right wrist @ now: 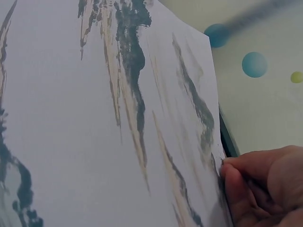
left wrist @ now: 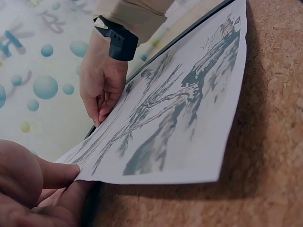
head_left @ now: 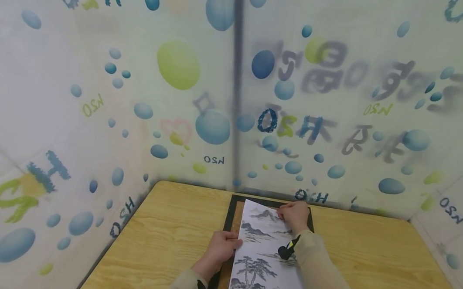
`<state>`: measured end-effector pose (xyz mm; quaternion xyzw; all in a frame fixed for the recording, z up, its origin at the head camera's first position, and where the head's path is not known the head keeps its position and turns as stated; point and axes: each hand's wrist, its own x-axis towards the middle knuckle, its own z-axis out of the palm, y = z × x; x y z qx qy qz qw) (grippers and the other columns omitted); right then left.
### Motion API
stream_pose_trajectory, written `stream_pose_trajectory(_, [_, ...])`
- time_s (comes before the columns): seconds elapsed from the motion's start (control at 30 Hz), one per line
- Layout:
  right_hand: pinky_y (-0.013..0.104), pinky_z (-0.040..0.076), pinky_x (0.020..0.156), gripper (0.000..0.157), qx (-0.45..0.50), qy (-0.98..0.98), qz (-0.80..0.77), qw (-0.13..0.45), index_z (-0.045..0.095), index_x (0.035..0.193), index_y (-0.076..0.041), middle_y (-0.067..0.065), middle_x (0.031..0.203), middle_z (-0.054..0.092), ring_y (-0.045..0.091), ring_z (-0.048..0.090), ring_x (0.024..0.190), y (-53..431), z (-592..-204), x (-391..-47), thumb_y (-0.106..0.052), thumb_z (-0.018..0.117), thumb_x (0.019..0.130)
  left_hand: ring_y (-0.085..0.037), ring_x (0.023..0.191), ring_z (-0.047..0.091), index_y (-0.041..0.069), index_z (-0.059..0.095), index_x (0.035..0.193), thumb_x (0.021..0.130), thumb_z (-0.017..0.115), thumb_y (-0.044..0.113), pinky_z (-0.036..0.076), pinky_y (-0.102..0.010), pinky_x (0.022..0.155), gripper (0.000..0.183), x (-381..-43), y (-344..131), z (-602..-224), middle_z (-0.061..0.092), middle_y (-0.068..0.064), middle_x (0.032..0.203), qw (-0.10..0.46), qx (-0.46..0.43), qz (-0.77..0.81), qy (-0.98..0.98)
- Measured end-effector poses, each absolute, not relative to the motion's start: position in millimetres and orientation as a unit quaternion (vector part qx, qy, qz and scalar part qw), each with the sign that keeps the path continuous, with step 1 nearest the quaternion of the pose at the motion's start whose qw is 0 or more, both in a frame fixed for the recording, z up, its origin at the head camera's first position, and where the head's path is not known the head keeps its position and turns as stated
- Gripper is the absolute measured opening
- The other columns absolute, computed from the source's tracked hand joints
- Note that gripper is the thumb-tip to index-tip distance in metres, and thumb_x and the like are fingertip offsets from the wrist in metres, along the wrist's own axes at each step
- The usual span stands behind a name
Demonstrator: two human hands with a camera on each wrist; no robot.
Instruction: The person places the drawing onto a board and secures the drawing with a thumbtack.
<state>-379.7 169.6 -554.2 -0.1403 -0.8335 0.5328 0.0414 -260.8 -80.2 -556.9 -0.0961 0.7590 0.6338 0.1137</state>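
Note:
A white sheet printed with an ink landscape painting [head_left: 257,250] lies over a cork board with a black frame [head_left: 229,218]. My left hand [head_left: 220,247] pinches the sheet's left edge, thumb on top and fingers underneath. At the far right edge, my right hand [head_left: 295,215] holds the sheet between thumb and fingertips; the right wrist view shows this hand [right wrist: 265,184] close up. In the left wrist view one side of the painting [left wrist: 165,123] is raised off the brown cork [left wrist: 274,118], casting a shadow on it.
A light wooden table [head_left: 367,252] bears the board near its back edge. Behind it hangs a pale curtain [head_left: 178,115] printed with blue and green dots and letters. Dark wrist cameras [head_left: 286,251] are strapped over beige sleeves [head_left: 323,267].

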Motion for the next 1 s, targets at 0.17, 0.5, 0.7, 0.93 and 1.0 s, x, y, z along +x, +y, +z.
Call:
stream_pose_trajectory(0.17, [0.029,0.05,0.057,0.011,-0.122,-0.854,0.502,0.062,0.08,0.074,0.001,0.005,0.063,0.071,0.02,0.064,0.06,172,-552,-375,-0.004,0.09,0.075,-0.019,0.086,0.073,-0.008,0.073,0.119,0.098,0.071,0.002,0.062,-0.036,0.076,0.023,-260,-80,-555,0.075,-0.008,0.096,0.12,-0.098,0.636,0.756])
stream_pose_trajectory(0.5, [0.03,0.049,0.056,0.015,-0.116,-0.862,0.488,0.079,0.079,0.069,-0.001,0.003,0.058,0.069,0.019,0.064,0.057,173,-554,-374,-0.006,0.092,0.074,-0.026,0.097,0.075,-0.013,0.07,0.122,0.094,0.074,-0.003,0.063,-0.041,0.082,0.03,-259,-89,-553,0.077,-0.017,0.104,0.087,-0.071,0.65,0.751])
stream_pose_trajectory(0.7, [0.028,0.049,0.055,0.015,-0.121,-0.857,0.497,0.062,0.08,0.073,0.0,0.004,0.061,0.07,0.017,0.065,0.058,176,-557,-375,-0.007,0.093,0.076,-0.031,0.101,0.075,-0.018,0.065,0.126,0.094,0.073,-0.007,0.063,-0.041,0.082,0.034,-262,-94,-551,0.076,-0.022,0.109,0.076,-0.072,0.664,0.74])
stream_pose_trajectory(0.93, [0.027,0.051,0.058,0.018,-0.136,-0.82,0.555,0.025,0.08,0.089,0.003,0.005,0.069,0.074,0.016,0.068,0.064,185,-560,-368,-0.01,0.09,0.083,-0.033,0.101,0.076,-0.021,0.063,0.125,0.094,0.073,-0.01,0.063,-0.041,0.082,0.035,-262,-103,-552,0.075,-0.026,0.108,0.05,-0.069,0.675,0.733])
stream_pose_trajectory(1.0, [0.028,0.051,0.06,0.019,-0.147,-0.809,0.569,0.023,0.08,0.093,0.003,0.005,0.072,0.074,0.016,0.067,0.066,188,-557,-365,-0.011,0.089,0.084,-0.033,0.101,0.076,-0.021,0.064,0.125,0.094,0.072,-0.011,0.063,-0.04,0.082,0.034,-263,-105,-552,0.075,-0.027,0.108,0.039,-0.073,0.68,0.728])
